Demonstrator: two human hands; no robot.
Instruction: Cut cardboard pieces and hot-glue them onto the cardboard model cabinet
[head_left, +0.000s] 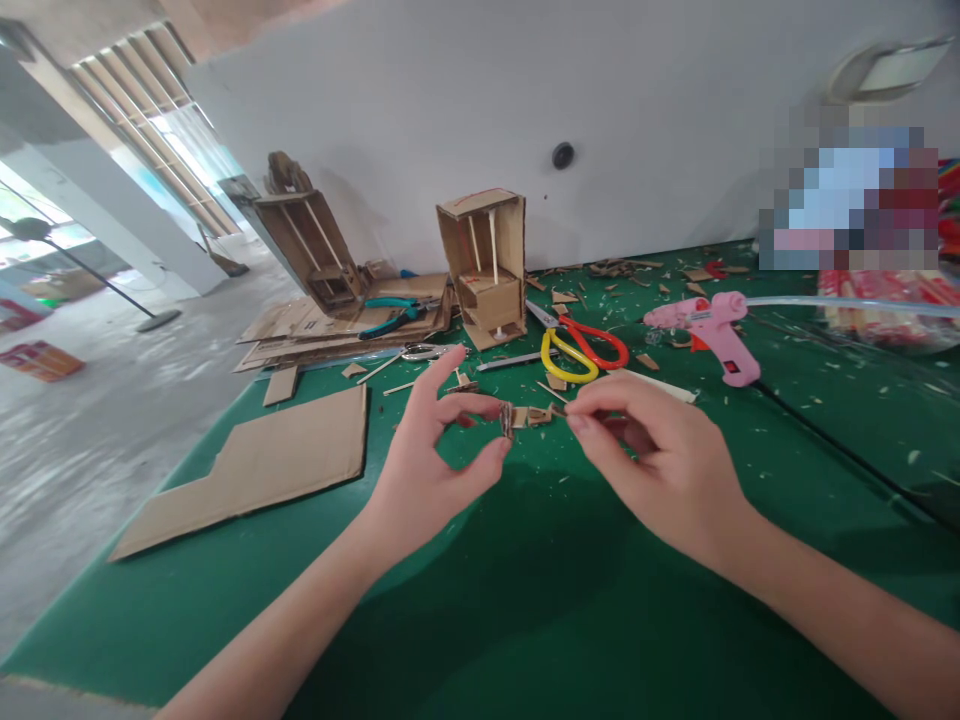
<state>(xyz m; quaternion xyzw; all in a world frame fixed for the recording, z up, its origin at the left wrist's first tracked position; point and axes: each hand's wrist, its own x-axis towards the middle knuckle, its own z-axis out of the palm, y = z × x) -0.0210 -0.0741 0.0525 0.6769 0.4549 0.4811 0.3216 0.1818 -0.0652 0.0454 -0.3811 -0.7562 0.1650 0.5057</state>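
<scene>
My left hand (435, 450) pinches a small brown cardboard piece (507, 420) between thumb and forefinger above the green table (525, 600). My right hand (660, 455) is closed in a pinch just right of that piece, its fingertips near a thin stick or sliver that I cannot make out clearly. Small cardboard scraps (534, 414) lie on the table between the two hands.
Behind the hands stand a cardboard tower model (486, 265), red-and-yellow scissors (581, 350), a pink glue gun (709, 325), teal pliers (394, 312) on stacked cardboard, and another cardboard model (311, 245). A flat cardboard sheet (262, 465) lies left. The table edge drops off left.
</scene>
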